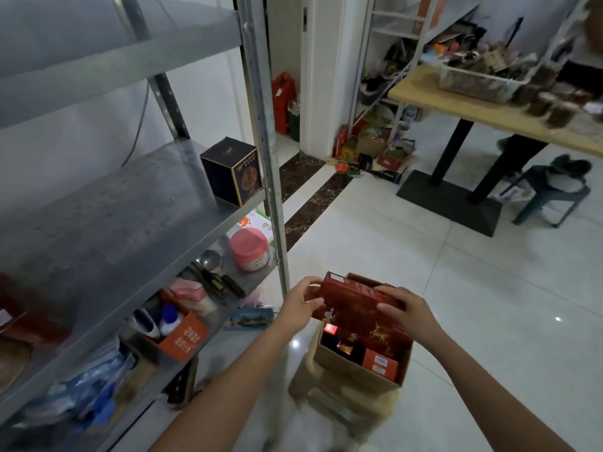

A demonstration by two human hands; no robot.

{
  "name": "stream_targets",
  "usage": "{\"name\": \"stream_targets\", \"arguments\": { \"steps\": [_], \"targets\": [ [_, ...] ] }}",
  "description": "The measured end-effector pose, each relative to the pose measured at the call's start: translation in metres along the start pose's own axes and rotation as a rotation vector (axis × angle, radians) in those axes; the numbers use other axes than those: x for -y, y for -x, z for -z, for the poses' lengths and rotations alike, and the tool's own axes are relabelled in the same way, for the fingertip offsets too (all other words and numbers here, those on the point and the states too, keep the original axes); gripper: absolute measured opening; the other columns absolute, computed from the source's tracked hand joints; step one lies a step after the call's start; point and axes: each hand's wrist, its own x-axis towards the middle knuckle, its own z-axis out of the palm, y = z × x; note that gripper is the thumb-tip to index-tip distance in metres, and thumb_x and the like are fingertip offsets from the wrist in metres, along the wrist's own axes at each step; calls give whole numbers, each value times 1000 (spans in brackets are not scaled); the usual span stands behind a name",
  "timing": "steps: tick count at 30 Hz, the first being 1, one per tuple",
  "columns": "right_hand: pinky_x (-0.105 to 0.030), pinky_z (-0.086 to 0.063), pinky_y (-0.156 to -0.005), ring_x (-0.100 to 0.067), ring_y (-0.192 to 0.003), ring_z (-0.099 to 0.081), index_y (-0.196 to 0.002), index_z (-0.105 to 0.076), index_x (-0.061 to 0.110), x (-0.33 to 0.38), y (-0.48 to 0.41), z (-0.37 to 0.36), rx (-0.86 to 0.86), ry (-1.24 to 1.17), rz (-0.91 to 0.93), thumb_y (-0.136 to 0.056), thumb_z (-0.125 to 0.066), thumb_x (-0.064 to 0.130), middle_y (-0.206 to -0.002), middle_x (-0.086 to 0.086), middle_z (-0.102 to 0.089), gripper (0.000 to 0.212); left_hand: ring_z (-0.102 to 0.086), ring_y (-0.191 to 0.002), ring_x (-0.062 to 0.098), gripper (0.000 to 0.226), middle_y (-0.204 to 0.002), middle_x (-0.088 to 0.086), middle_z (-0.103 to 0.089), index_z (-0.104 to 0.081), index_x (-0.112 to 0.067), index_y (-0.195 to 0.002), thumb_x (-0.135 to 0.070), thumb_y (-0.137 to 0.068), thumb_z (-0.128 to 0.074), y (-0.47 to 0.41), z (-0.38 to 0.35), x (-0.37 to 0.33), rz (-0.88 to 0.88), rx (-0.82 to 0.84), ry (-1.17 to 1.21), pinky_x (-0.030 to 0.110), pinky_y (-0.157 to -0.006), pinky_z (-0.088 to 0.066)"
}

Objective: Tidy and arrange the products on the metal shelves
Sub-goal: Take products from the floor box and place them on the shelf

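holding item: red box (354, 303), flat and tilted, above the open cardboard carton (362, 370) on the floor, right of the metal shelves (98, 230). left hand (301, 303) clamped on its near-left end, right hand (408, 313) clamped over its right edge. risks: box tilted, could slip back into the carton onto the small red packs (380, 365); swinging it left could clip the shelf upright (277, 223); the black box (233, 172) sits at the shelf's corner, easily nudged off.
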Motion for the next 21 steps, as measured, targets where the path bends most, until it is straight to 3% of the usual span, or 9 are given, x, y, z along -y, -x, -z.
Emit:
{"name": "stream_targets", "arguments": {
  "steps": [5,9,12,17,21],
  "targets": [
    [-35,-44,-97,-22,-107,-56,-121,-65,14,-59,8,-11,-53,102,-91,-88,-70,14,-109,-1,-62,34,-60,-109,19,40,-102,-3,-63,-51,-25,-100,14,-89,-50,-21,-52,32,90,46,-100,25,-84,-51],
    [-24,-38,-97,-21,-111,-53,-127,-62,13,-102,8,-26,-65,103,-192,-91,-66,16,-116,-6,-57,36,-60,-114,20,40,-114,3,-64,-49,-24,-107,11,-90,-49,-38,-86,59,144,69,-176,35,-93,-53],
    [-25,-36,-100,-19,-114,-50,-133,-57,17,-126,8,-38,-44,131,-238,-95,-61,21,-117,-1,-51,39,-60,-112,19,39,-114,3,-63,-48,-28,-104,9,-92,-47,-48,-105,77,186,50,-221,40,-93,-53],
    [-25,-34,-103,-16,-128,-38,-141,-49,24,-145,6,-57,-86,185,-276,-99,-54,27,-137,-3,-44,42,-60,-108,20,36,-107,-2,-58,-48,-26,-104,8,-93,-43,-56,-122,95,232,-25,-237,38,-92,-55],
    [-31,-40,-104,-16,-133,-25,-137,-54,30,-141,-1,-66,-141,344,-280,-98,-53,37,-143,-2,-34,40,-62,-108,23,34,-112,5,-63,-58,-16,-114,8,-92,-46,-61,-124,108,257,-71,-333,38,-96,-51]
  ]
}}
